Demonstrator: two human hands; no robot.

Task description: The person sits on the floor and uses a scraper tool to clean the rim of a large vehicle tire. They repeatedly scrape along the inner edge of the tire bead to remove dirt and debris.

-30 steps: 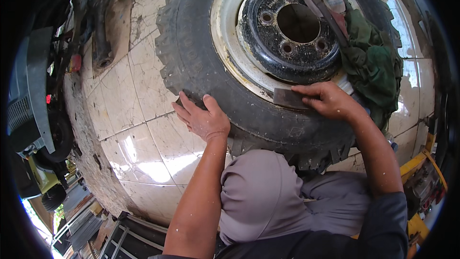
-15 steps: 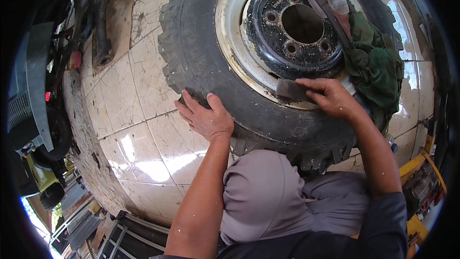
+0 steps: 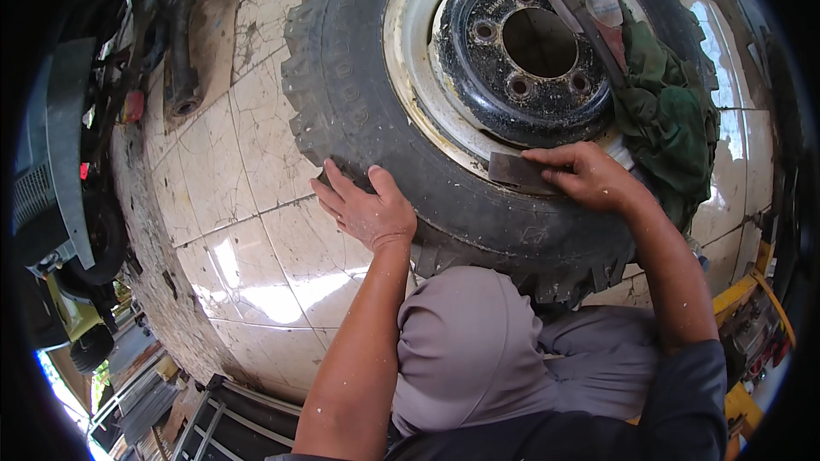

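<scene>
A large knobbly tyre (image 3: 342, 111) lies flat on the floor, mounted on a wheel with a worn whitish rim (image 3: 410, 68) and a black centre disc (image 3: 465, 68) with bolt holes. My right hand (image 3: 598, 177) pinches a dark flat rectangular plate (image 3: 517, 172) between thumb and fingers. The plate lies over the near edge of the rim, where metal meets tyre; whether it is a scraper or folded abrasive I cannot tell. On the tyre's near left sidewall and tread edge, my left hand (image 3: 369, 209) rests open with fingers spread.
A wire brush (image 3: 581, 17) with a long curved handle lies across the wheel's right side, beside a printed pale sheet (image 3: 603, 2) and a crumpled green cloth (image 3: 670, 124). Metal parts (image 3: 181, 77) lie on the left of the cracked tiles (image 3: 248, 230). A yellow metal frame (image 3: 743, 294) stands right.
My right hand has shifted slightly left with the plate, which has tilted and slid nearer to me, off the rim toward the tyre. My left hand stays put.
</scene>
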